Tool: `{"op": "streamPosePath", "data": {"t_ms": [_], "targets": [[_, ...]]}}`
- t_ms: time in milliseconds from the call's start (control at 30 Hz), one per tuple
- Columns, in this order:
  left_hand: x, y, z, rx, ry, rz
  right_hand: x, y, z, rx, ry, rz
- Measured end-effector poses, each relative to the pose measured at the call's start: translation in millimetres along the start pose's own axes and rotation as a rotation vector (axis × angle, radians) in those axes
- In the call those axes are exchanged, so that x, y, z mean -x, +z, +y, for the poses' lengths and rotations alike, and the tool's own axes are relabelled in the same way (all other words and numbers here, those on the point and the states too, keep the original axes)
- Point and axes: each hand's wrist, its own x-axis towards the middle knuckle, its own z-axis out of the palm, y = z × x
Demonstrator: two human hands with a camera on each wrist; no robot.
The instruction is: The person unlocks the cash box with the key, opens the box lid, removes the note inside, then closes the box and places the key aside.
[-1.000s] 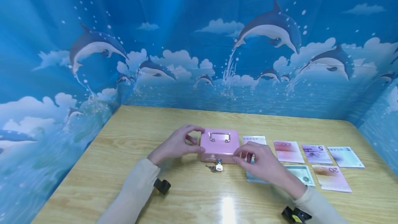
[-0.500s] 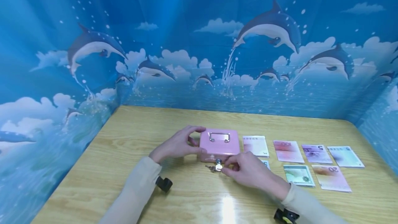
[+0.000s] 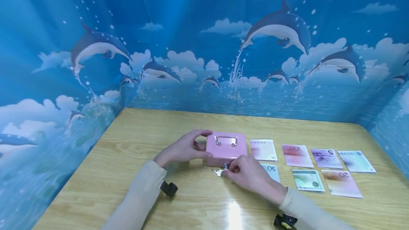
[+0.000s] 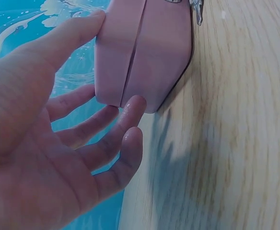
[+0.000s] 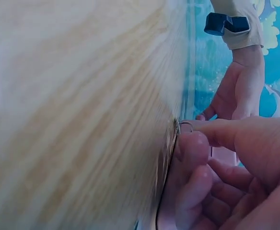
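Observation:
A pink cash box [image 3: 225, 154] with a wire handle [image 3: 226, 137] on its lid stands in the middle of the table, its lid down. My left hand [image 3: 183, 147] holds its left end, thumb at the front corner and forefinger at the back one. In the left wrist view the thumb lies against the lid side of the box [image 4: 164, 52]. At the front lock [image 3: 225, 166], my right hand [image 3: 252, 175] pinches a key between thumb and forefinger, which mostly hide it. Small keys [image 3: 218, 172] hang beside the fingertips. Part of a metal ring [image 5: 186, 126] shows there in the right wrist view.
Several stacks of banknotes lie to the right, among them a red 100 [image 3: 296, 155], a purple 5 [image 3: 326, 158], a green one [image 3: 308, 180], a 20 [image 3: 342, 183] and a blue 50 [image 3: 271, 171]. A dolphin-print curtain [image 3: 191, 91] stands behind the wooden table [image 3: 166, 116].
My right hand has moved left from the box's front right corner to the key at the lock and now pinches it. The keys have shifted slightly. My left hand stays on the box.

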Motion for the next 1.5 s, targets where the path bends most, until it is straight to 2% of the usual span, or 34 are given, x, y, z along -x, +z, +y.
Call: {"op": "streamPosePath", "data": {"t_ms": [367,633,800,1000,1500], "targets": [[-0.2,0.6,0.2,0.000,0.037,0.003,0.4,3,-10,0.058,-0.058,0.069],[-1.6,0.7,-0.6,-0.034,0.022,0.001,-1.6,7,-6,0.103,-0.060,0.039],[-2.8,1.1,0.3,-0.031,0.011,-0.016,-5.7,9,-6,0.095,-0.076,0.045],[-2.8,1.8,1.6,0.004,-0.016,-0.034,-7.1,12,-7,0.064,-0.051,0.048],[-3.9,1.6,2.7,-0.003,-0.051,-0.033,-6.5,16,-6,0.010,-0.074,0.046]]}}
